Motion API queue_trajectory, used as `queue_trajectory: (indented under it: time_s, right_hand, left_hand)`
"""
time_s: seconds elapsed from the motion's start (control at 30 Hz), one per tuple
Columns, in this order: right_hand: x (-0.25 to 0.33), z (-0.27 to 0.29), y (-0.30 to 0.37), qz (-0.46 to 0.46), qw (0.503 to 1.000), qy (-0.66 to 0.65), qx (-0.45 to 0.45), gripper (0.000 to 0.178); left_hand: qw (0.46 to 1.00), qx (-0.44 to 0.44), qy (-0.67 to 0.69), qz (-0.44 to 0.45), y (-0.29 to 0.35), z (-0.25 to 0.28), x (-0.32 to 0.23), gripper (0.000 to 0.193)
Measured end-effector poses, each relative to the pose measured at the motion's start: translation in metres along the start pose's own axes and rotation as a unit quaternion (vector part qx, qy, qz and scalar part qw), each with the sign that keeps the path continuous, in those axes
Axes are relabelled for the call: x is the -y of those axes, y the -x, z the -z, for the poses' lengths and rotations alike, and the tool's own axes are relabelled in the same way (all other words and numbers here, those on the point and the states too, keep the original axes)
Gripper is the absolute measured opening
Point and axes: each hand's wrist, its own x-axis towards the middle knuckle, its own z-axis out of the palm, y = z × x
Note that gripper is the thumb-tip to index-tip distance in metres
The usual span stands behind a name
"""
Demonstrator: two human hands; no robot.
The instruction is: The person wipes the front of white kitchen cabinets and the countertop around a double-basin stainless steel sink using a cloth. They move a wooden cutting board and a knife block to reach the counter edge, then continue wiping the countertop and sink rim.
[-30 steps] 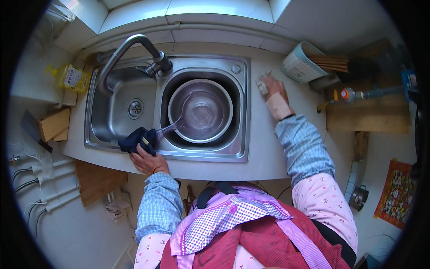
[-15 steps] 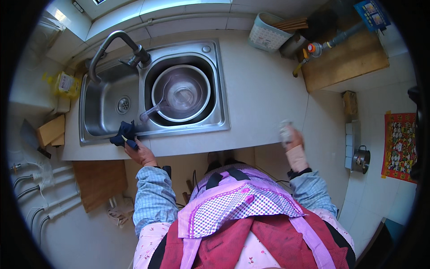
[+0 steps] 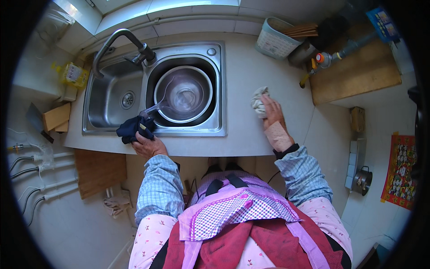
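Observation:
My left hand point(image 3: 149, 146) is closed around a bunched dark navy cloth point(image 3: 133, 127) at the sink's front edge. The cloth lies over the rim between the two basins. My right hand point(image 3: 273, 117) presses a crumpled whitish rag point(image 3: 258, 102) on the pale countertop point(image 3: 244, 76), right of the sink. Nearest the left hand is the steel double sink point(image 3: 190, 132). In its right basin sits a round metal bowl point(image 3: 156, 93) with a clear plastic ladle point(image 3: 155, 108) lying in it, the handle pointing toward the navy cloth.
A dark faucet point(image 3: 147, 53) arches over the left basin. Yellow soap bottle point(image 3: 75, 75) and knife block point(image 3: 57, 117) stand at the left. A basket point(image 3: 275, 41) with chopsticks sits at the back, near a gas valve point(image 3: 322, 58) and wooden board point(image 3: 358, 76).
My right hand has swept the whitish rag left and farther from me across the countertop. My left hand and the navy cloth have shifted slightly right along the sink's front edge.

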Motion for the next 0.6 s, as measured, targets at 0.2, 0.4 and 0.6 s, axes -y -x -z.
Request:
queue_trajectory:
  time_s: [0.2, 0.4, 0.6]
  right_hand:
    - [0.013, -0.032, -0.028, -0.04, 0.989, 0.035, 0.139, 0.071]
    - [-0.016, -0.052, -0.124, -0.012, 0.995, 0.062, 0.076, 0.06]
    - [-0.034, -0.073, -0.208, 0.023, 0.998, 0.059, 0.025, 0.047]
  left_hand:
    - [1.0, 0.008, 0.003, 0.013, -0.001, 0.003, -0.006, 0.064]
    - [1.0, 0.023, 0.001, 0.015, -0.002, 0.011, -0.01, 0.063]
    - [0.999, 0.036, 0.004, 0.018, -0.003, 0.012, -0.011, 0.065]
